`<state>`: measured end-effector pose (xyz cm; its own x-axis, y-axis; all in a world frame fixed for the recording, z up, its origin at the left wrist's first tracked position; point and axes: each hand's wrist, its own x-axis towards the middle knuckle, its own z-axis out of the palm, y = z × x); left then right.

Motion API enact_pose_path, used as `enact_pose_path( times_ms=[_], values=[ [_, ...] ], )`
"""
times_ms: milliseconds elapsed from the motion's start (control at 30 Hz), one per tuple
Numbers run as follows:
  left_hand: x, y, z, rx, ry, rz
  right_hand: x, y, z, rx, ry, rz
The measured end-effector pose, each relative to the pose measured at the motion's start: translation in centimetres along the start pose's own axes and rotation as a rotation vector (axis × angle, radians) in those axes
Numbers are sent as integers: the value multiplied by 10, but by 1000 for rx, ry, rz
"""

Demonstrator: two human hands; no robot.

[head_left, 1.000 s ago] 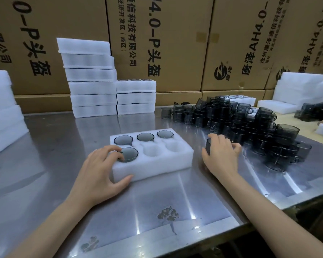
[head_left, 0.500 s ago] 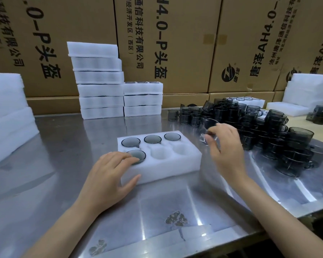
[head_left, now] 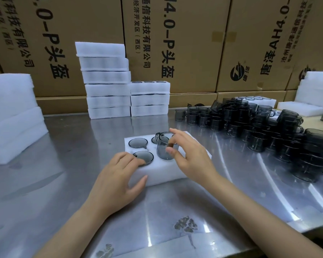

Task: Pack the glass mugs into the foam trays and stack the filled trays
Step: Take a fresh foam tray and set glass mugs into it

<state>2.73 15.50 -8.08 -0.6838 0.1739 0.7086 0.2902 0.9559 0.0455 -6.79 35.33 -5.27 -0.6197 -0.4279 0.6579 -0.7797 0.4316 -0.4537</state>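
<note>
**Mug going into front-row pocket of foam tray**

Landmark: foam tray [head_left: 162,174], mid steel table [head_left: 73,149].
- Right hand [head_left: 192,157] above tray, thumb and fingers pinching smoky glass mug [head_left: 163,148]; mug upright, base in tray's front middle pocket.
- Left hand [head_left: 116,179] rests on tray's front left corner, fingers relaxed, tips touching a seated mug [head_left: 144,157].
- Loose mug pile [head_left: 268,131] right of tray.
- Filled tray stacks [head_left: 108,90] behind tray.

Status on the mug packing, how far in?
Done: two stacks of trays at the back. In hand: right hand lowers a mug into the front-middle pocket of the current tray; left hand steadies it. Left: the mug pile.
</note>
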Motion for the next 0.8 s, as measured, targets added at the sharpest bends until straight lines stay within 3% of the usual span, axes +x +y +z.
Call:
enact_pose_path(
  times_ms=[267,600,800],
  values=[
    [0,2,-2,-10,-29,-28,-2,11,-9,32,-158,-52],
    [4,5,-5,-51,-14,-30,-7,13,-8,-4,-186,48],
    [9,20,-4,-21,-68,26,-13,12,-10,-82,-157,2]
  ],
)
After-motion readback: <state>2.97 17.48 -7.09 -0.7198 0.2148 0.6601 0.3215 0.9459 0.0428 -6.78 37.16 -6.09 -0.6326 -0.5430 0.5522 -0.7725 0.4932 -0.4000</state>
